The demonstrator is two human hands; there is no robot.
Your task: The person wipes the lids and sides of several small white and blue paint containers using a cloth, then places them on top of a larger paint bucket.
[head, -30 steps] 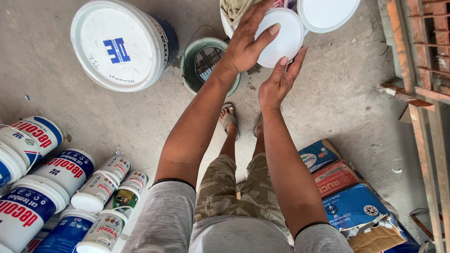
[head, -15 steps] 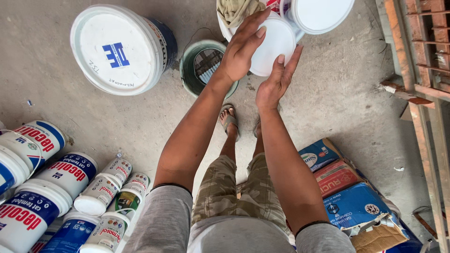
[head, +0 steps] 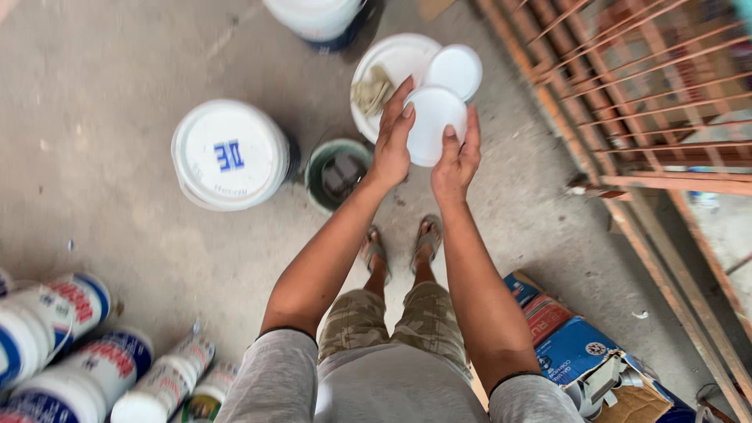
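Fingers of my left hand (head: 392,145) and right hand (head: 457,157) clamp a white round lid (head: 431,121) above the far white bucket (head: 392,59).

Both hands, left (head: 392,141) and right (head: 457,157), gripped a white lid (head: 432,124) above an open bucket (head: 392,66); a green pail (head: 338,172) stood beside.

A round white container (head: 433,125) sits in the upper middle of the frame, held between both hands. Its flat, plain white face is turned up toward the camera, unmarked and clean. The left hand (head: 392,141) covers its left edge, fingers stretched up along the rim; the right hand (head: 458,157) cups its lower right edge, thumb laid on the face. Its upper edge overlaps a smaller round white lid (head: 454,70) just above.
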